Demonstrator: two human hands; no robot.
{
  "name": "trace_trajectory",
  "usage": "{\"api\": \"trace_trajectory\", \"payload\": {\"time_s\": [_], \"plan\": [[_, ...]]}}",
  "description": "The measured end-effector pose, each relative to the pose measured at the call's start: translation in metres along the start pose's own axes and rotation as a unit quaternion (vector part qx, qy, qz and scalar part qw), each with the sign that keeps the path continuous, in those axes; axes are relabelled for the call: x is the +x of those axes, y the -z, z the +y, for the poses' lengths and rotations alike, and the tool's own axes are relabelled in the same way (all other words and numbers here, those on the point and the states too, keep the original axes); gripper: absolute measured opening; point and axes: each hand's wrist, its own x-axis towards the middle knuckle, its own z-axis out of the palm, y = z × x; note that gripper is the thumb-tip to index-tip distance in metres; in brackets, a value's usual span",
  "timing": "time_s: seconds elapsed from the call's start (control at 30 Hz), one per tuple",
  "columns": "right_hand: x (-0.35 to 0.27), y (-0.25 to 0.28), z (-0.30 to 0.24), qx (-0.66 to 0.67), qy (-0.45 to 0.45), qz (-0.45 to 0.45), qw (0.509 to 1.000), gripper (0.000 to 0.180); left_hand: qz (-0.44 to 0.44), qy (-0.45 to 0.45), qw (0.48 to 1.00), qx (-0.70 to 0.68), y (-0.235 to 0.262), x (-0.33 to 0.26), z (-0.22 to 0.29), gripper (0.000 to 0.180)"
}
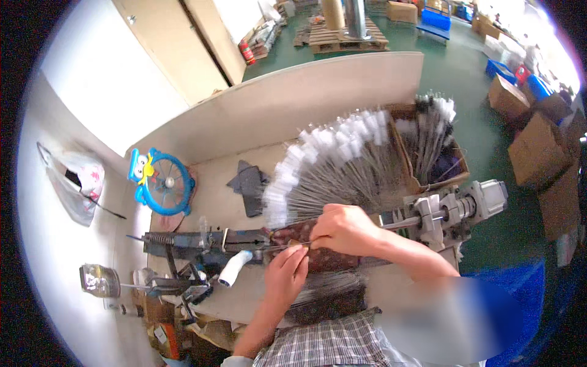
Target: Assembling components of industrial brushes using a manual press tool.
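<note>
- The long metal machine (434, 219) runs under both hands. If it turned while fingers were close, it could nip them.
- The big fan-shaped pile of white-tipped thin rods (342, 180) lies just behind the right hand. A bumped knuckle could make some rods slide or get mixed up.
- The cardboard box (449, 178) is stuffed with more rods. A knock from the arm could tip some out.
- The blue fan (170, 183) stands well off to the left. Its wind, if on, might push light bits about.
- The grey wire bundle (327, 287) lies by the person's lap. A sleeve could catch it and pull pieces down.
- The right hand (347, 231) and left hand (285, 269) both have thumb and fingertips pressed together, pinching what looks like one thin wire.
- That thin wire (307, 243) is over the machine, between the hands. Squeezing or pulling unevenly could bend it, or make it slip.
</note>
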Motion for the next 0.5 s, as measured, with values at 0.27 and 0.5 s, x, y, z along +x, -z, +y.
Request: {"api": "trace_trajectory", "payload": {"time_s": [0.27,0.5], "plan": [[0.051,-0.080,-0.019,-0.044,-0.015,0.047,0.998,0.008,0.054,0.448,0.789,-0.416,0.022,-0.061,-0.037,0.018],[0.056,-0.090,-0.023,-0.041,-0.024,0.041,0.998,0.009,0.148,0.432,0.568,-0.685,0.039,-0.029,-0.034,0.028]]}}
